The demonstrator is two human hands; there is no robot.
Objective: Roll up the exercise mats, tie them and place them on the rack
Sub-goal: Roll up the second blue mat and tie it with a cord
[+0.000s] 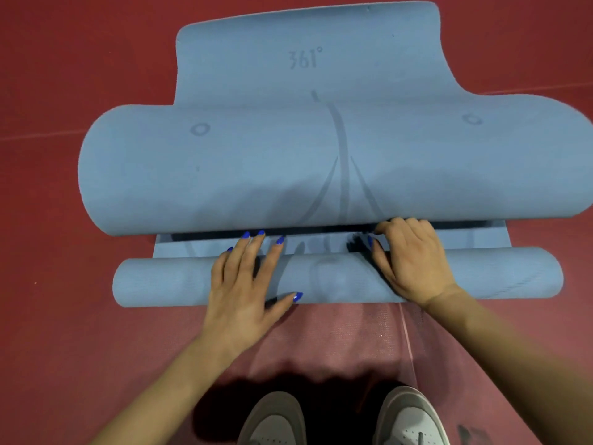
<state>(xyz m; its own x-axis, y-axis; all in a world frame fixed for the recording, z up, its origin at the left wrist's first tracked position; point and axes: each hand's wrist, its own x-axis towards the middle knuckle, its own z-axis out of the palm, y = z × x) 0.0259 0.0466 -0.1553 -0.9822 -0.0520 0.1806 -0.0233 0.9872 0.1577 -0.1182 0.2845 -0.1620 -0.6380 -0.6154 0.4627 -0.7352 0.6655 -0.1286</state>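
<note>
Just both hands: left hand (239, 285) flat, right hand (409, 261) curled, on mat (199, 175) roll

Lying flat on the floor (57, 194): an exercise mat (308, 59), its far end stretching away, a large bulging fold (256, 168) sitting across the middle and a tight small roll (481, 277) lying nearest, a strip of flat mat showing between the two. Resting on the small roll, left of centre: the left hand (244, 284), fingers reaching over it. Curling under the fold's near edge, right of centre: the right hand (414, 261). Standing behind the roll, nearest the camera: two shoes (407, 419).
</note>
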